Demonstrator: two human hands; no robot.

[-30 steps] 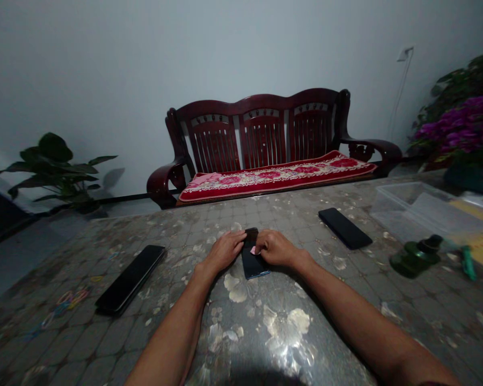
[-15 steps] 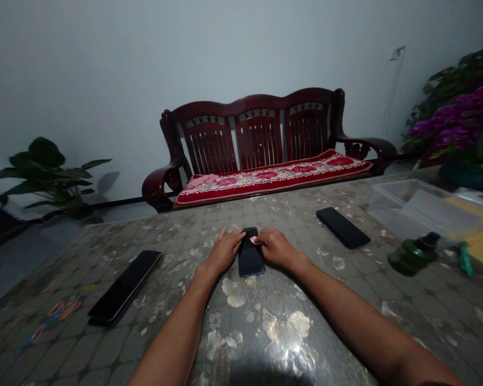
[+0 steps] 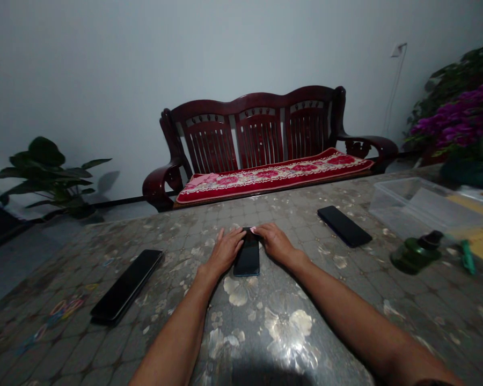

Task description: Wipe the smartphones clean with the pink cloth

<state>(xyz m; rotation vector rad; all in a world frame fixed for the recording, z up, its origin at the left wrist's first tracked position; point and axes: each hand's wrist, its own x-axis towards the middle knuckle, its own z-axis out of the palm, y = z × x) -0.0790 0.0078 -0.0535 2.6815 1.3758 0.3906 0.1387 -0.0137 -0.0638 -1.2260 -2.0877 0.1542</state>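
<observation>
One black smartphone [image 3: 247, 261], lying flat, screen up, midway across the floral-patterned table [image 3: 209, 214] and closer to its far edge than its near one. One left hand [image 3: 225, 251], fingers extended and slightly parted, tips touching the phone's far left side, nothing gripped in the palm. One right hand [image 3: 278, 244], fingers bent and drawn together, tips closed on a small pink piece [image 3: 253, 230] at the phone's far end; material too small to tell. One dark smartphone [image 3: 344, 226], flat, toward the right edge. One larger black smartphone [image 3: 127, 285], toward the left edge, a dark flat layer beneath it. Several coloured loops [image 3: 66, 306], between that phone and the left edge. One green bottle [image 3: 414, 256], black-topped, near the right edge, just beside a clear plastic box [image 3: 390, 212] by the far right corner.
</observation>
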